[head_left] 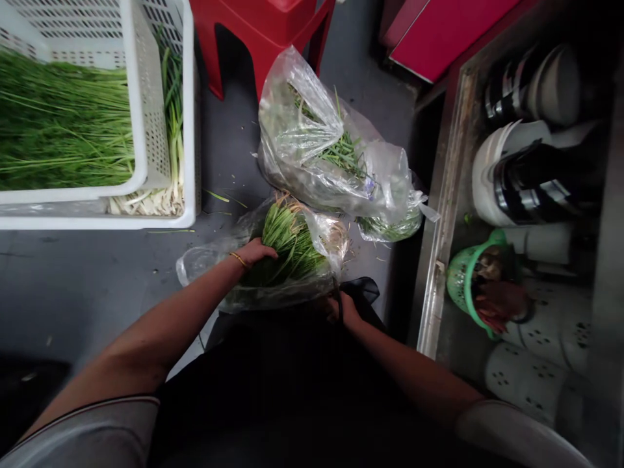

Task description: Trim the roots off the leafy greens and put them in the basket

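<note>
A clear plastic bag (205,260) lies on the floor before my knees, its mouth spread wide. Inside is a bunch of thin green stalks (292,240) with pale brownish roots at the far and right ends. My left hand (258,252), a yellow band at its wrist, is on the near left side of the stalks. Its thumb lies over them; the other fingers are mostly hidden. At the bag's right near corner, my right hand (345,308) is closed around a narrow dark object (338,300), too dim to name.
Beyond lies a larger clear bag (336,143) of greens. White crates (192,130) with leafy greens and white-rooted stalks stand left, a red stool (263,32) behind. On the right, a metal shelf (439,227) holds bowls (556,84) and a green basket (461,279).
</note>
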`<state>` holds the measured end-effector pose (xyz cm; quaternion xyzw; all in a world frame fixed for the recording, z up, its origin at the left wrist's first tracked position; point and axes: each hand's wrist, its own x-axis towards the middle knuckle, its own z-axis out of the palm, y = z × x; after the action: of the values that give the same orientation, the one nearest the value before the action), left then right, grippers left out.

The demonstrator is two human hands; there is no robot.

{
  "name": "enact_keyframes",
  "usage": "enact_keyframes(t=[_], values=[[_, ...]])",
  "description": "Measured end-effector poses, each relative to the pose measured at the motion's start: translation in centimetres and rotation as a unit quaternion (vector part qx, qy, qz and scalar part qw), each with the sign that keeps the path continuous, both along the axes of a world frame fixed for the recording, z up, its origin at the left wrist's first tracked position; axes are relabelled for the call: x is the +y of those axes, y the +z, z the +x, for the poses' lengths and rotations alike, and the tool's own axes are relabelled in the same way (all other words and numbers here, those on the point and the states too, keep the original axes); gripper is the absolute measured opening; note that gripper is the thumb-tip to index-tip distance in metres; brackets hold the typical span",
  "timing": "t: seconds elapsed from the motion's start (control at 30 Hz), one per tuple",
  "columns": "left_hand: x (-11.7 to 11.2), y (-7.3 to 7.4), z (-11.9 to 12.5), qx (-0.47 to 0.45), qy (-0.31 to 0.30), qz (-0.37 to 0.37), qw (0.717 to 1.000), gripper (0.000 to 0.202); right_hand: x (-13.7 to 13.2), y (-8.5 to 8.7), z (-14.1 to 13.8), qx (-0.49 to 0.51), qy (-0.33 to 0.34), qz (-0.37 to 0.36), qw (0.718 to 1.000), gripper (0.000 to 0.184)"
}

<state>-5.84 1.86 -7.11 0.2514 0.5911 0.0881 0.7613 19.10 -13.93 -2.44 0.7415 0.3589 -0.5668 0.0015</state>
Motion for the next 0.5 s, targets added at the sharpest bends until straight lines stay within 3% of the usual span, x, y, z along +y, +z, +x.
enact_keyframes(t=[0.1, 0.23, 0.33, 0.5], values=[[0.0, 0.6, 0.6, -0.024, 0.003, 0.007, 1.0, 0.025, -0.5, 1.3, -1.8, 0.024, 0.021, 0.014, 0.999, 0.019], [-0.2, 2.0, -0.2, -0.049, 0.019, 0.017, 0.998, 0.027, 2.8, 1.3, -5.6, 0.069, 0.064, 0.081, 0.992, 0.009], [-0.8, 2.5, -1.4, -0.06, 0.053, 0.03, 0.996, 0.03, 6.2, -0.2, -7.4, 0.024, 0.066, 0.159, 0.985, 0.02], [-2.0, 1.7, -2.7, -0.045, 0.11, 0.056, 0.991, 0.031, 10.7, -5.1, -8.5, -0.056, 0.053, 0.205, 0.976, 0.035]])
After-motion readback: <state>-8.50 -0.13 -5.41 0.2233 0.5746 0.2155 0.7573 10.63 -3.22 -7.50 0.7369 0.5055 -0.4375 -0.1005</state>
